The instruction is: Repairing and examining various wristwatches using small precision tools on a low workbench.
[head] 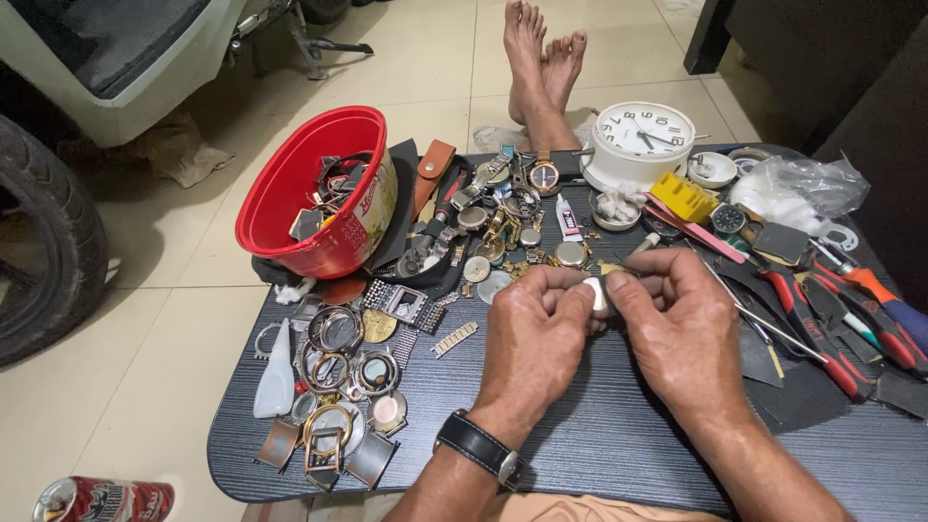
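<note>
Here, my left hand (535,324) and right hand (677,324) pinch what looks like a small watch part (597,293) above the table (599,440); a slipped grip could lose it among the scattered cases (348,387).

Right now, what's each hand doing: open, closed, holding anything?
Left hand: closed, pinching a small silvery watch part at the fingertips.
Right hand: closed, fingertips on the same part; whether it also holds a tool cannot be told.

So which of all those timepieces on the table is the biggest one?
The round white clock at the table's far edge, past the hands. It dwarfs the wristwatches and loose watch cases scattered nearer, and it alone has a wide white body.
</note>
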